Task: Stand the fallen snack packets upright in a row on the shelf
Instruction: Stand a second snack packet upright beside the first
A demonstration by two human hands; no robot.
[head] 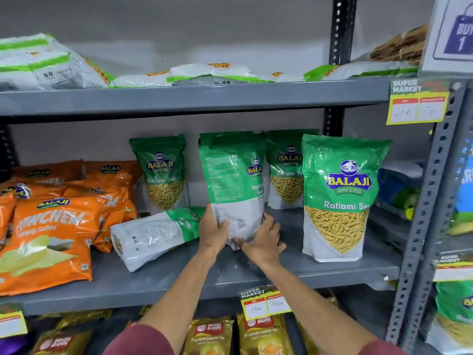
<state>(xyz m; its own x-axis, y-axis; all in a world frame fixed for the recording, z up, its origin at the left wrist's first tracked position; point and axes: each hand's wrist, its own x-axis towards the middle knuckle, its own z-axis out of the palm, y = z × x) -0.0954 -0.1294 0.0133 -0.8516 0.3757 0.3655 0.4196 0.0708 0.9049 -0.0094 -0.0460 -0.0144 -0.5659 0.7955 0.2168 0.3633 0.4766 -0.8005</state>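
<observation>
On the middle shelf (pixel 307 272) both hands hold one green-and-white packet (pixel 231 185) upright, turned so that its printed back and one edge of the front show. The left hand (pixel 213 230) grips the packet's lower left side, its fingers (pixel 222 225) clamped over the white part. The right hand (pixel 265 238) is at the lower right corner, its fingers spread along the packet's base and side, touching it. The packet's bottom sits at or just above the shelf (which of the two, I cannot tell).

Just left of it a fallen packet (pixel 156 235) of the same kind lies on its side, its top pointing toward the held one. Far left of centre, a standing packet (pixel 161 172) is upright against the back wall; another upright packet (pixel 286 170) stands behind the held one to the right, and a near-right packet (pixel 337 198) stands at the front of the shelf. Orange packets (pixel 48 226) are piled at the left end.
</observation>
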